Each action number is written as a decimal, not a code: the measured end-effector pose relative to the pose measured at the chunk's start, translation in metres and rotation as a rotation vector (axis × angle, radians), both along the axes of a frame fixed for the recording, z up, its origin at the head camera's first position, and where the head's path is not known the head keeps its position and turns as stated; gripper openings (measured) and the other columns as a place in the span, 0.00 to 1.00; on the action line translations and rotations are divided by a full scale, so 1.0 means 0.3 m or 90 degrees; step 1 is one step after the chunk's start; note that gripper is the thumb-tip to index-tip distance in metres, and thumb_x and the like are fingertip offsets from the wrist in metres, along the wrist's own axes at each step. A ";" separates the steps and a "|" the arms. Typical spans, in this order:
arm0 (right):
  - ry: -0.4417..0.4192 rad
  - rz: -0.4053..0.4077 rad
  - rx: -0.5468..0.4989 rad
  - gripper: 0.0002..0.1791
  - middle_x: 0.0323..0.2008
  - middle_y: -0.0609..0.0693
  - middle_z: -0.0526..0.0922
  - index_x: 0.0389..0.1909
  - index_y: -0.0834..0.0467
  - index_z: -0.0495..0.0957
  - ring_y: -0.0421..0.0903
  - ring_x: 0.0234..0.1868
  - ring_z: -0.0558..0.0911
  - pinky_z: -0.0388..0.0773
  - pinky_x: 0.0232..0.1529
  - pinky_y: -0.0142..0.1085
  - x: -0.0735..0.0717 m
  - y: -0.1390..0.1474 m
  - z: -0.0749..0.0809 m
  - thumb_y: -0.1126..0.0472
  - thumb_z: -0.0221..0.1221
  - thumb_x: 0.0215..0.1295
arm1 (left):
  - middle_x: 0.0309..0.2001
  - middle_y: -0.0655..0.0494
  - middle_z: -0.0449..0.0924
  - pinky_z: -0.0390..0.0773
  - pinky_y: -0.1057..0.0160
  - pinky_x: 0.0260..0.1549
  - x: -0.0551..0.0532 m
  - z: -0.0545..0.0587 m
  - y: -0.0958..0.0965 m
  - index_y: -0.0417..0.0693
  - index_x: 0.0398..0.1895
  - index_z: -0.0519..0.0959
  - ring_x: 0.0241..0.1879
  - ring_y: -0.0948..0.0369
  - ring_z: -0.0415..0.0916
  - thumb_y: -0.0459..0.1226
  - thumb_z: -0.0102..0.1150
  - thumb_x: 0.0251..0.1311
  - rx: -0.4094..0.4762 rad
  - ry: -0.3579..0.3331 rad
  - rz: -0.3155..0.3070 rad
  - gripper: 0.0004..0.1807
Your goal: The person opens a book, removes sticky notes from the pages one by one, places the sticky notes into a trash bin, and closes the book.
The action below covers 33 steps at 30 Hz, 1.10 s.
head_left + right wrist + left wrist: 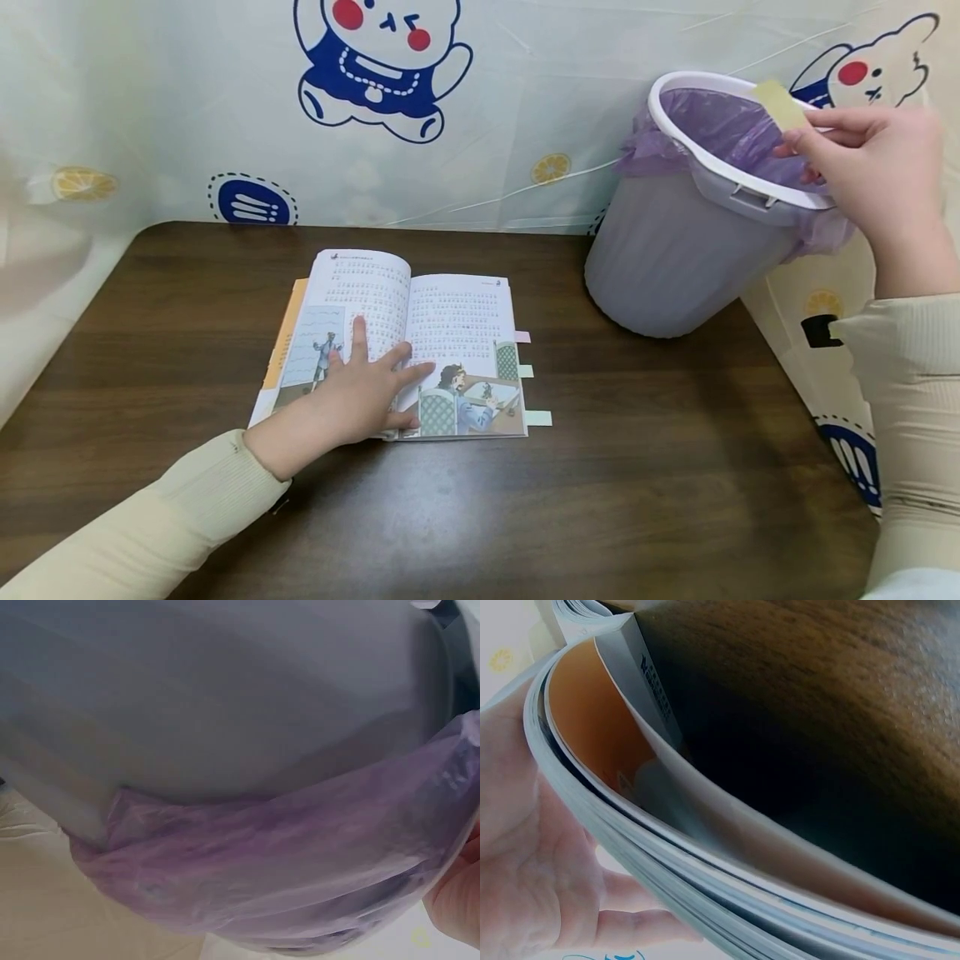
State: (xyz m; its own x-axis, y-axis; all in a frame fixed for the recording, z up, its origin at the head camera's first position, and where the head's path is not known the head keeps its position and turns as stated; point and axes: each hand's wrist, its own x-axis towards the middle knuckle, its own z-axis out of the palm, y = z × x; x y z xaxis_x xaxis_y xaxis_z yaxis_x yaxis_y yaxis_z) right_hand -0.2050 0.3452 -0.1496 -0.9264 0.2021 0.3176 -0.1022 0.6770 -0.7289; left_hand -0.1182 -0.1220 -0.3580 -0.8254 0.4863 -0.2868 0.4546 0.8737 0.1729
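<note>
An open book lies on the table, its left pages lifting in a curve. Across its middle, near the spine, my left hand presses with the fingers spread. The left wrist view shows that hand against the bowed pages. Over the rim of a grey trash bin, my right hand pinches a yellow sticky note between thumb and fingers. A purple bag lines the bin and folds over its white rim. In the right wrist view, only part of the right hand shows beside the bag.
Several coloured tabs, one a pale green tab, stick out from the book's right edge. The brown wooden table carries the book and the bin. Behind it hangs a white sheet printed with cartoon figures and lemon slices.
</note>
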 end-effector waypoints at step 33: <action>-0.131 -0.024 0.084 0.19 0.14 0.29 0.80 0.20 0.32 0.79 0.27 0.18 0.77 0.70 0.21 0.19 -0.042 0.050 0.008 0.55 0.66 0.70 | 0.75 0.39 0.63 0.58 0.15 0.49 -0.001 -0.003 -0.003 0.59 0.75 0.71 0.68 0.14 0.34 0.57 0.69 0.61 0.004 -0.002 -0.002 0.40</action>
State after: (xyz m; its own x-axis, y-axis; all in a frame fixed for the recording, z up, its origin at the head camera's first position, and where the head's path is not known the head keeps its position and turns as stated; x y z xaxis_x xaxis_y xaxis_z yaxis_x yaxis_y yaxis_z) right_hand -0.2175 0.3601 -0.1471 -0.9671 0.2067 0.1483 0.0667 0.7683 -0.6366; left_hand -0.1185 -0.1229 -0.3589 -0.8230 0.4907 -0.2860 0.4569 0.8711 0.1798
